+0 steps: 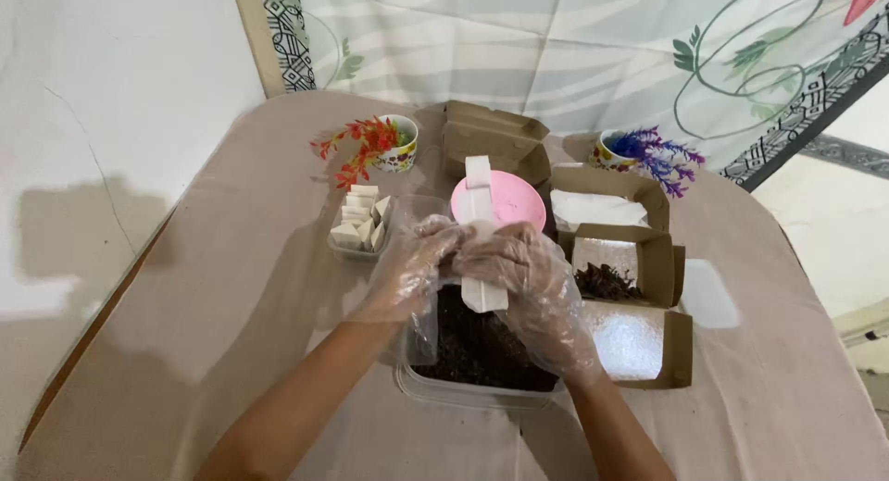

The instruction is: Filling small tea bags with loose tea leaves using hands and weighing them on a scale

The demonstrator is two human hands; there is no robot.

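We hold a long white paper strip (482, 236) between our two hands, above a clear plastic tub (468, 390) that is filled with dark, crumbly material (477, 347). The strip stands nearly upright; its upper end rises in front of a pink bowl (512, 196) and its lower end hangs over the dark filling. Our left hand (415, 263) and our right hand (532, 282) both wear thin transparent gloves, and both are closed around the middle of the strip, the fingers of the two hands touching each other there. The tub sits on the table (231, 287), which is covered with a plain beige cloth, just in front of us. On the left of the pink bowl there is a small clear tray (361, 224) with many folded white paper pieces in it. On the right side we see brown cardboard boxes: one (607, 203) has white paper inside, one (619, 263) holds a little of the dark material, and the nearest one (639, 344) lies open with a shiny lining. Another brown box (491, 137), closed, is behind the bowl. Farther back stand two small cups, one (396, 145) with red artificial flowers and one (613, 150) with purple artificial flowers. Behind the table hangs a light curtain (556, 46) with a leaf pattern.
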